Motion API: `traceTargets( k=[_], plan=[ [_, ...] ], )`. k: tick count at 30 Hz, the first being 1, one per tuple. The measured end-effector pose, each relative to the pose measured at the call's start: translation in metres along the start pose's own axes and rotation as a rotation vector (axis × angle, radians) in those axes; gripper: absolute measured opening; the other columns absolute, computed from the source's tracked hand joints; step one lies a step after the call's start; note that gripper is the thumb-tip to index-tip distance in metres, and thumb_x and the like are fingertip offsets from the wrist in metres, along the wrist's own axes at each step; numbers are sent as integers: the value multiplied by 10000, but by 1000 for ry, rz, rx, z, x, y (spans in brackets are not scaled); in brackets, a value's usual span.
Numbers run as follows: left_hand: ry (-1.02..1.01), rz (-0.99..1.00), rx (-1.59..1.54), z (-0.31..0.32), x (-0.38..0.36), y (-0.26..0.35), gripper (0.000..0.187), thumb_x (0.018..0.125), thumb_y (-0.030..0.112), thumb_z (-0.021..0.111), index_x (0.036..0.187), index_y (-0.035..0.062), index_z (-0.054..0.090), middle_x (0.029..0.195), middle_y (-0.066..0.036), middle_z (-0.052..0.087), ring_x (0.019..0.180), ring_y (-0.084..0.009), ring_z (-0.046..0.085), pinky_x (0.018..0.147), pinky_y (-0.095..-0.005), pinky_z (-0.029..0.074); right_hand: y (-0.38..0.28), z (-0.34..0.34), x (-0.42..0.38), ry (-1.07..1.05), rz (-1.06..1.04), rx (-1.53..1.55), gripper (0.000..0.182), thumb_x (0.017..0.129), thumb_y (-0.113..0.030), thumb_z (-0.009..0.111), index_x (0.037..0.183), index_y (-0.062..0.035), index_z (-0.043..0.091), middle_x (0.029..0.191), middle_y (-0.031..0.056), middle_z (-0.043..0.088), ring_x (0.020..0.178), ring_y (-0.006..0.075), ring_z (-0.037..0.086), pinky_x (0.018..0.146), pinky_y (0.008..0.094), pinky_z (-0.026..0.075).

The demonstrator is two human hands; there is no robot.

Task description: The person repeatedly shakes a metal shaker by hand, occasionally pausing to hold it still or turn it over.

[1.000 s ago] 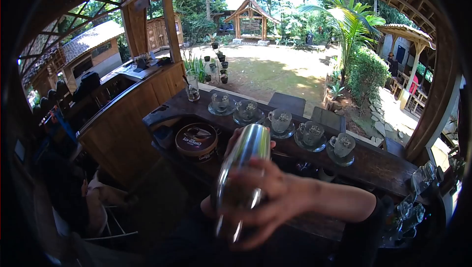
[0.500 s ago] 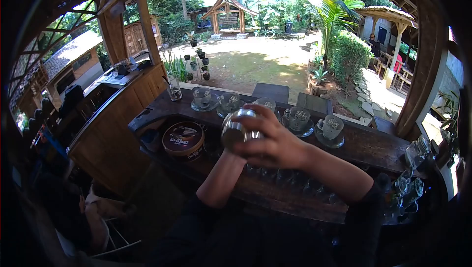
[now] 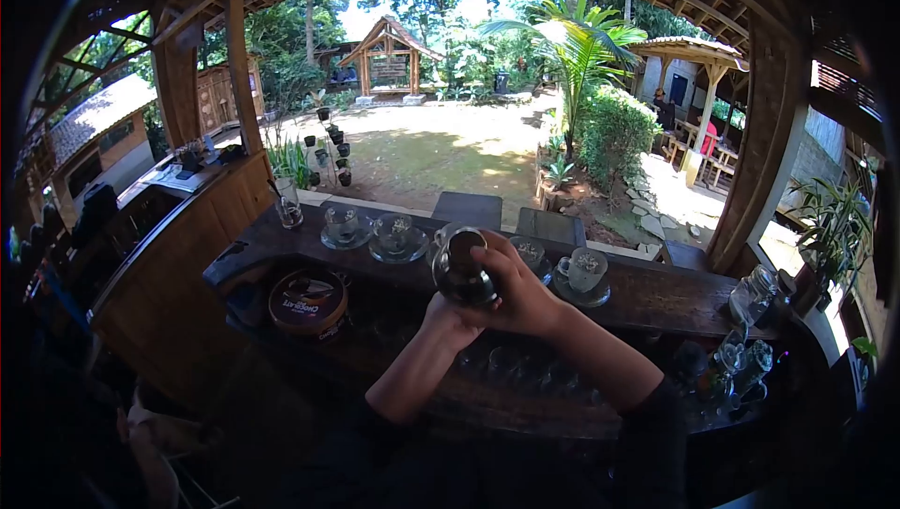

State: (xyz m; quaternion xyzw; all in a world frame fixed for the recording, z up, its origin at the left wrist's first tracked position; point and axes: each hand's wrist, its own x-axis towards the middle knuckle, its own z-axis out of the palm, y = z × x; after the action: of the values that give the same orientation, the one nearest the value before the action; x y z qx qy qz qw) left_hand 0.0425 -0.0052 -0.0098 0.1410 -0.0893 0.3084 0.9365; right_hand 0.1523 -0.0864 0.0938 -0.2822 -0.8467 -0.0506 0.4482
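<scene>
Holding the shaker (image 3: 464,270) tilted, one end toward the camera, above the bench (image 3: 680,305) and near the cups (image 3: 586,271). Clasping its side with the right hand (image 3: 517,291), fingers curled and forearm slanting inward. Raising the left hand (image 3: 452,320) beneath, with fingers too hidden to tell their state.

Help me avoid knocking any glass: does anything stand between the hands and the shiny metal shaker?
Nothing visible does: the right hand grips the shaker, and the left hand seems to support it from below. The glass cups on glass saucers stand on the dark wooden counter beyond, not in between.
</scene>
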Motion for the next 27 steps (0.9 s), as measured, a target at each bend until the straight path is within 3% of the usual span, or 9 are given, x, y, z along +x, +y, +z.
traceTargets(
  k=[2, 4, 8, 9, 11, 15, 20, 22, 27],
  plan=[
    [-381, -273, -528, 3, 12, -6, 403, 919, 356, 419, 1143, 28, 489, 1119, -145, 547, 969, -289, 583, 854, -406, 493, -21, -26, -1, -116, -186, -134, 666, 640, -168, 778, 1158, -396, 426, 1293, 106, 389, 1174, 469, 380, 933, 622, 324],
    [-9, -233, 169, 96, -16, 5, 498, 886, 447, 463, 1203, 63, 460, 1065, -164, 570, 947, -274, 596, 757, -383, 532, -71, -34, 1, -36, -564, -359, 580, 714, -272, 714, 1184, -441, 420, 1304, 91, 381, 1231, 449, 327, 992, 642, 228],
    [0, 7, 531, 86, 35, -34, 545, 875, 494, 448, 1152, 27, 493, 1026, -189, 583, 880, -277, 620, 750, -390, 529, -60, -66, -43, 41, -175, -231, 470, 813, -473, 564, 1232, -456, 352, 1303, 57, 373, 1198, 436, 372, 913, 591, 382],
    [-3, -126, 438, 90, 46, -42, 491, 883, 462, 451, 1120, 35, 503, 1014, -160, 592, 884, -266, 617, 750, -377, 528, -26, -57, -49, 258, -453, -261, 603, 742, -380, 691, 1257, -346, 379, 1323, 82, 342, 1220, 435, 350, 910, 565, 395],
    [2, -308, 305, 47, 83, -62, 428, 878, 399, 491, 1112, 41, 487, 1036, -118, 580, 910, -252, 607, 759, -375, 526, 7, -61, -90, 477, -96, -329, 979, 592, -115, 824, 1319, -316, 200, 1359, 175, 246, 1218, 408, 353, 907, 500, 425],
    [67, -336, 493, 109, 66, -93, 391, 888, 325, 512, 1180, 78, 435, 1091, -83, 526, 984, -224, 573, 808, -373, 507, -62, -99, -91, 598, 34, -684, 1106, 602, -274, 829, 1366, -294, 31, 1356, 207, 217, 1168, 382, 413, 929, 472, 432],
    [-849, 18, 776, 173, 31, -112, 452, 915, 320, 520, 1255, 60, 373, 1127, -85, 506, 1004, -131, 509, 848, -305, 439, -150, -102, -107, 517, 205, -1328, 1039, 732, -433, 672, 1404, -174, -77, 1402, 219, 159, 1229, 367, 348, 1025, 456, 323],
    [-670, -115, 861, 162, 58, -135, 416, 928, 332, 486, 1223, 47, 415, 1064, -70, 525, 978, -113, 517, 813, -286, 446, -162, -115, -108, 343, 467, -1658, 1062, 731, -484, 663, 1411, -164, -88, 1418, 225, 118, 1262, 369, 303, 1064, 460, 260],
    [-392, -346, 752, 143, 82, -177, 372, 937, 350, 457, 1161, 52, 441, 1009, -36, 528, 917, -104, 528, 781, -287, 461, -122, -138, -112, 848, 108, -1277, 1166, 653, -396, 771, 1382, -94, -88, 1390, 237, 163, 1257, 382, 305, 1029, 506, 308]
  ],
)
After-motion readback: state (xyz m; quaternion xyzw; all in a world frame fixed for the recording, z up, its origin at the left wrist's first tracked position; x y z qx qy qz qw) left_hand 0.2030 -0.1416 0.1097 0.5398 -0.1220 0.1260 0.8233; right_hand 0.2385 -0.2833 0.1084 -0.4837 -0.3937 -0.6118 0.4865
